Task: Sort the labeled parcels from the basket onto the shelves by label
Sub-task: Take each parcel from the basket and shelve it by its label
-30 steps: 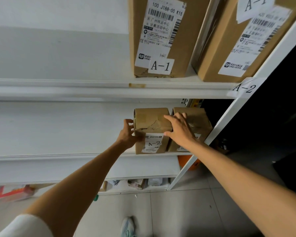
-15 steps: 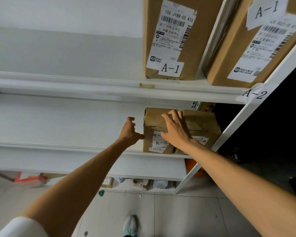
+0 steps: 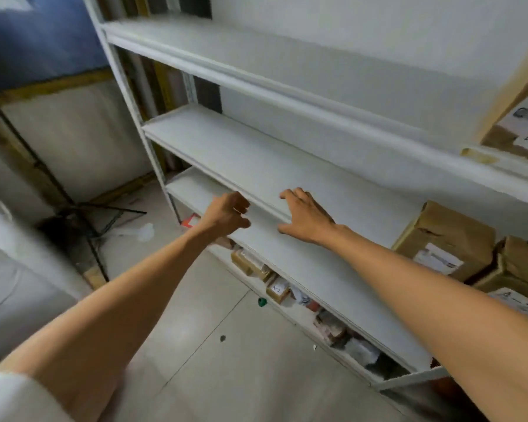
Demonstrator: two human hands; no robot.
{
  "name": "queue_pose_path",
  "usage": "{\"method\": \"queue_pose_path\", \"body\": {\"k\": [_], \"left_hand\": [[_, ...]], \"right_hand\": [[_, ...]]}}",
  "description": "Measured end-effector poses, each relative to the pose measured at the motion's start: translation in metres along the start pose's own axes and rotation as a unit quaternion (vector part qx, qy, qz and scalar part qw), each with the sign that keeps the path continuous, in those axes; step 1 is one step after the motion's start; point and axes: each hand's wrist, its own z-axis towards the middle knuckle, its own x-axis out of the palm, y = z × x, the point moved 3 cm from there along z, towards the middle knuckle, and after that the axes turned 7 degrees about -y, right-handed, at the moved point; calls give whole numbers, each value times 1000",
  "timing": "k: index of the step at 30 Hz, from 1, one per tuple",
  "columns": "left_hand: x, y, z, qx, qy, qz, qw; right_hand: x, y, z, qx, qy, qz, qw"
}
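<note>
I see a brown cardboard parcel with a white shipping label (image 3: pixel 445 242) sitting at the right end of the middle board of the white metal shelving rack (image 3: pixel 256 156). A second brown cardboard parcel (image 3: pixel 521 266) stands just beside it on the right, and its blurred white slip (image 3: pixel 518 303) seems to read "A-2".

Both bare hands are well left of the parcels, in front of that board's front edge. The left hand (image 3: pixel 226 214) has its fingers loosely curled around nothing. The right hand (image 3: pixel 310 219) is palm down with its fingers spread and relaxed, holding nothing. I cannot tell whether it touches the edge.

On the board above, at the far right, I can make out the corner of a large cardboard box (image 3: pixel 525 117) whose white label shows an "A". Small packets (image 3: pixel 276 289) line the bottom board. A small green object (image 3: pixel 262 301) lies on the pale tiled floor (image 3: pixel 195 345), and a black tripod (image 3: pixel 83 208) stands to the left.
</note>
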Motion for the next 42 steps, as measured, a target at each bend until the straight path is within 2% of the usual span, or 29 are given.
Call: {"method": "queue_pose_path", "body": {"k": [4, 8, 14, 19, 22, 27, 31, 38, 40, 42], "left_hand": [[-68, 58, -43, -37, -63, 37, 997], [-115, 121, -105, -109, -101, 42, 988], [-165, 199, -202, -220, -158, 28, 962], [-188, 243, -286, -312, -202, 44, 927], [-204, 261, -344, -369, -261, 40, 891], [-228, 260, -436, -461, -360, 51, 809], [-228, 246, -504, -527, -435, 46, 729], [-195, 205, -640, -622, -509, 28, 594], [-189, 190, -677, -641, -513, 32, 570], [-185, 175, -709, -649, -514, 33, 560]], "right_hand": [[23, 95, 17, -82, 35, 21, 996], [56, 190, 8, -189, 84, 25, 978], [109, 314, -19, -335, 127, 29, 933], [150, 390, -42, -411, 205, 31, 888], [168, 434, -53, -485, 240, 28, 840], [180, 507, -96, -621, 274, 20, 734], [187, 554, -159, -699, 304, 20, 647], [189, 601, -299, -811, 331, -14, 483], [183, 611, -337, -834, 324, -7, 447], [176, 622, -373, -850, 322, 3, 417]]}}
